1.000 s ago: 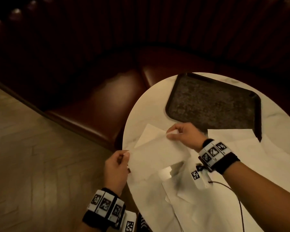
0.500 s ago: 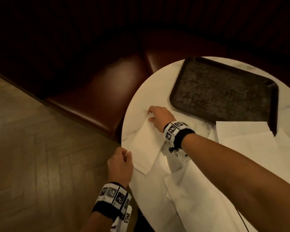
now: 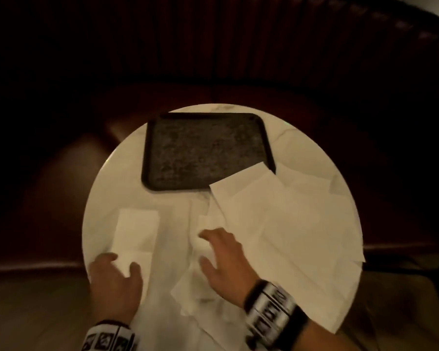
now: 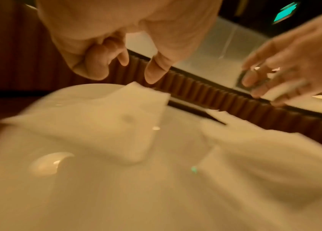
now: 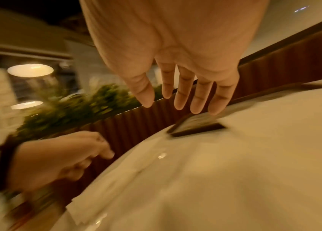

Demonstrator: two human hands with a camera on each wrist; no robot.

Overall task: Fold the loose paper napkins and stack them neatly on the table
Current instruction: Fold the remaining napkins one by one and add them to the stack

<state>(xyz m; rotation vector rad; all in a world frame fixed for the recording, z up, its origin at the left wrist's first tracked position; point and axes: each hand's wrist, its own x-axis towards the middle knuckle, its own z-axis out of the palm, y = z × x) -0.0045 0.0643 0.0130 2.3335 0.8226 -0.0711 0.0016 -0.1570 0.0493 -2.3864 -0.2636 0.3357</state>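
Note:
A folded white napkin [image 3: 137,231] [image 4: 101,118] lies flat at the left of the round marble table [image 3: 127,178]. My left hand [image 3: 121,264] [image 4: 136,68] hovers at its near end with fingers loosely curled, holding nothing. Several loose unfolded napkins [image 3: 284,239] [image 5: 235,164] overlap across the middle and right of the table. Over their left edge, my right hand [image 3: 213,249] [image 5: 172,104] is spread flat with straight fingers and grips nothing. The views are blurred by motion.
A dark empty tray [image 3: 203,150] [image 5: 195,125] sits at the far side of the table, one napkin corner overlapping its right near corner. A dark red booth seat [image 3: 69,188] curves round the table. Some napkins overhang the table's right near edge.
The folded napkin was laid down at the left and both hands let go. My right hand moved right onto the loose napkins. The head view swung to centre on the table.

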